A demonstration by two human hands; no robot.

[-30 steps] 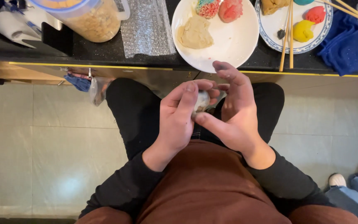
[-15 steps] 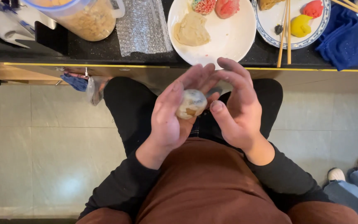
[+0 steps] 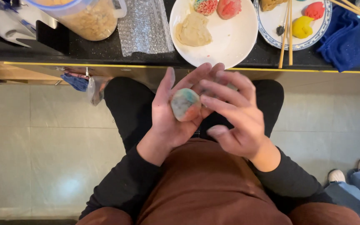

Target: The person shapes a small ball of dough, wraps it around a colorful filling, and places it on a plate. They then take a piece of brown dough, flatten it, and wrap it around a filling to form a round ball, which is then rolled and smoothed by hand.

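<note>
On left palm [image 3: 176,116], mottled dough ball [image 3: 185,104]

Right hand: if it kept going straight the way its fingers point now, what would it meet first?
The right hand points left, so its fingertips would first press the marbled dough ball lying in the left hand. They look nearly touching it, though depth is unclear.

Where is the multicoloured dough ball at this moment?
In the head view, the dough ball lies in the left hand, near the picture's middle, with the right hand beside it, below the white plate.
</note>
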